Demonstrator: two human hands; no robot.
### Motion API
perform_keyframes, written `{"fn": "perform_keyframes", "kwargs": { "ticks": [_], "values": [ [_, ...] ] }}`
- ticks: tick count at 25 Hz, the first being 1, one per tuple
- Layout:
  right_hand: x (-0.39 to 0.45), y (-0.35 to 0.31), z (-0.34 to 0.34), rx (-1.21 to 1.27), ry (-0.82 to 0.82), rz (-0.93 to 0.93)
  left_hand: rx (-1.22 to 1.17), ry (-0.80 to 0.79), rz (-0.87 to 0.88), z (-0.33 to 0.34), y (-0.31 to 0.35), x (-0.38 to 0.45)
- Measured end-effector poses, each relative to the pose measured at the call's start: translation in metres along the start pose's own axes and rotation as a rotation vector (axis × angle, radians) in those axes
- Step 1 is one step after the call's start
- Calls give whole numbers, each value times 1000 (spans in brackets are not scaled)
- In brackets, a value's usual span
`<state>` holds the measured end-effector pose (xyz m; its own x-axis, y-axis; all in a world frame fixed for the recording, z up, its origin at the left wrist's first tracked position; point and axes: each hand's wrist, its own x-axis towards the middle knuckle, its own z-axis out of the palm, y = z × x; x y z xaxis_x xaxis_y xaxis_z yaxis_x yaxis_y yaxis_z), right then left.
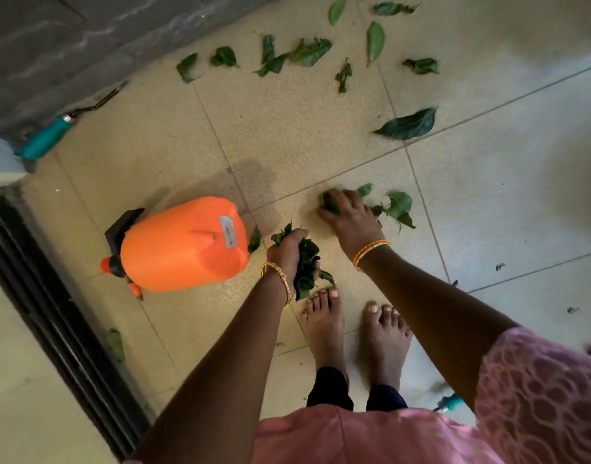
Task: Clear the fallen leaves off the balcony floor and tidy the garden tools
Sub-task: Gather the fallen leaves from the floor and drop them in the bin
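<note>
Our left hand (289, 251) is clenched round a bunch of picked leaves (305, 262); our right hand (346, 212) presses on floor leaves (399, 205) ahead, seemingly closing on some, though blur hides the fingers. We should sweep strays together before lifting. Far leaves (307, 51) remain; the orange sprayer (183, 242) lies left, the teal-handled tool (47, 137) far left.

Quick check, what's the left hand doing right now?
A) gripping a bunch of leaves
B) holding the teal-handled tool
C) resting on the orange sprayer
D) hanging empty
A: the left hand grips a bunch of leaves beside the orange sprayer, not touching it.
</note>
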<state>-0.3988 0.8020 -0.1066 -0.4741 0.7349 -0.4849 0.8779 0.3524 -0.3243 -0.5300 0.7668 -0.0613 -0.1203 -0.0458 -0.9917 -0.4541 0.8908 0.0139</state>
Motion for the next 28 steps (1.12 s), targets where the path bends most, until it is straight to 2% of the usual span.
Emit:
{"fn": "perform_keyframes", "kwargs": {
  "ticks": [3, 6, 9, 12, 13, 17, 20, 22, 24, 26, 28],
  "values": [
    [-5, 21, 9, 91, 149, -75, -77, -110, -33, 0, 3, 2],
    [-3, 29, -5, 333, 281, -8, -117, -183, -19, 5, 2, -1],
    [-12, 7, -35, 730, 345, 227, -124, -177, 30, 12, -2, -4],
    [-32, -25, -50, 1296, 278, 523, -146, -157, 33, 20, -6, -7],
    [-39, -33, -50, 1370, 283, 592, -166, -189, 21, 21, -7, -11],
    [-58, -50, -46, 1165, 282, 658, -168, -294, -50, 12, -19, -22],
    [-64, -56, -48, 919, 230, 502, -170, -310, -25, 6, -32, -25],
    [-64, -56, -50, 892, 180, 421, -274, -283, -14, 5, -38, -25],
    [-62, -50, -50, 1067, 90, 480, -358, -277, -12, 5, -42, -24],
    [-62, -38, -50, 1420, -17, 648, -343, -221, -28, 1, -47, -23],
    [-65, -24, -46, 1603, -19, 796, -294, -182, -21, -3, -49, -21]
  ]
}}
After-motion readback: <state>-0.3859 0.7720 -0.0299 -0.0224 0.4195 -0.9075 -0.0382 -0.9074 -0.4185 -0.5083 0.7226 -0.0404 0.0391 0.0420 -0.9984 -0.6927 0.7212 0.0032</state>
